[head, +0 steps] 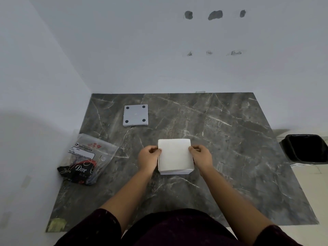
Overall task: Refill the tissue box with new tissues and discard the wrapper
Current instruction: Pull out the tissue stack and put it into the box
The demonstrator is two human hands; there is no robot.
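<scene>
A square stack of white tissues point(174, 154) sits in the middle of the dark marble table point(230, 139), filling a white box whose lower edge shows beneath it. My left hand point(149, 157) grips the stack's left side and my right hand point(201, 156) grips its right side, thumbs on top. The box's grey base plate point(135, 115), with four dark round feet facing up, lies farther back on the left. The clear plastic tissue wrapper point(88, 157), printed "Big Tissues", lies crumpled at the table's left edge.
A black bin point(305, 148) stands on the floor past the table's right edge. White walls close off the back and left. A dark printed pouch lies under the wrapper's near end. A patch of yellowish tape point(57, 224) marks the near-left corner.
</scene>
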